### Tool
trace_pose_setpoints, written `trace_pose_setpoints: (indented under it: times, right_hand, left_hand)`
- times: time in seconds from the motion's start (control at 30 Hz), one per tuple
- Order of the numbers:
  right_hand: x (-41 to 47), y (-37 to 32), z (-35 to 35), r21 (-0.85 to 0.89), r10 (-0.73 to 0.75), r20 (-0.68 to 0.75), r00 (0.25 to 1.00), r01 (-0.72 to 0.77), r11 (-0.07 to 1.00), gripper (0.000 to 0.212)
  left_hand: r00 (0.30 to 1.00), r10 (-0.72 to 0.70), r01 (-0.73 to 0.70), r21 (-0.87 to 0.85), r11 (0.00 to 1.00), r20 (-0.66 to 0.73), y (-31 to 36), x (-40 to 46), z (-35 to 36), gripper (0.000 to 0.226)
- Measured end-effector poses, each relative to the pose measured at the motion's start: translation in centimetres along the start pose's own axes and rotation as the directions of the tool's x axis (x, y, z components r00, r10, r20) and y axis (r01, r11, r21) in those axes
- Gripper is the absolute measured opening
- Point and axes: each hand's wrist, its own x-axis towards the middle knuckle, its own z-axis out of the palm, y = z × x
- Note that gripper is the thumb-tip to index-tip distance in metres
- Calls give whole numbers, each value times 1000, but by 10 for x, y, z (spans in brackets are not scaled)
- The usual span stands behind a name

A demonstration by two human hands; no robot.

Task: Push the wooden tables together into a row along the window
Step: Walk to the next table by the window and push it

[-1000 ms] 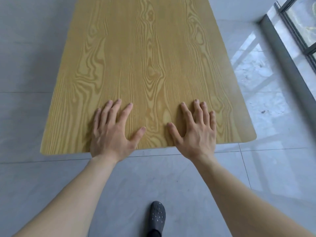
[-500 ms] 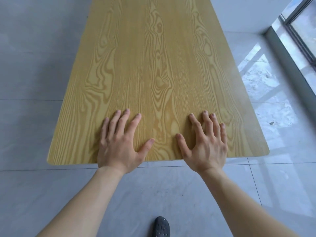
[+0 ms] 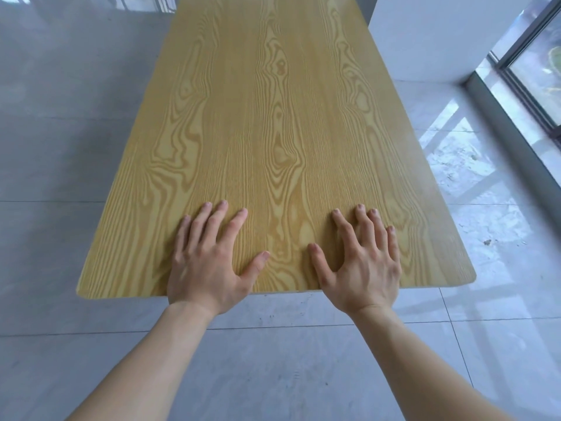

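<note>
Here, I see the left hand [image 3: 206, 265] and right hand [image 3: 361, 268] flat on the wooden table [image 3: 273, 117] near edge, fingers spread; the window [image 3: 540, 65] lies right.

table top [image 3: 273, 132]: yellow-tan wood, darker brown grain running lengthwise, swirling oval knots and wavy loops down middle and along both sides.
floor [image 3: 60, 147]: pale grey tiles, faint cloudy marbling, thin dark grout lines; bright white glare patches on right side, few small dark specks.
wall block [image 3: 425, 34] beyond table: plain white.
window frame [image 3: 522, 86]: dark grey; green and yellow blur behind glass.
sill strip [image 3: 516, 153] below frame: mid grey.
</note>
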Motion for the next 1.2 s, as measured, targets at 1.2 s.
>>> trace_pose_setpoints:
  times: [1.2]
  right_hand:
    - [83, -13, 19, -13, -6, 60, 998, 7, 1000, 79]
  left_hand:
    - [999, 34, -34, 12, 999, 30, -18, 88, 7, 84]
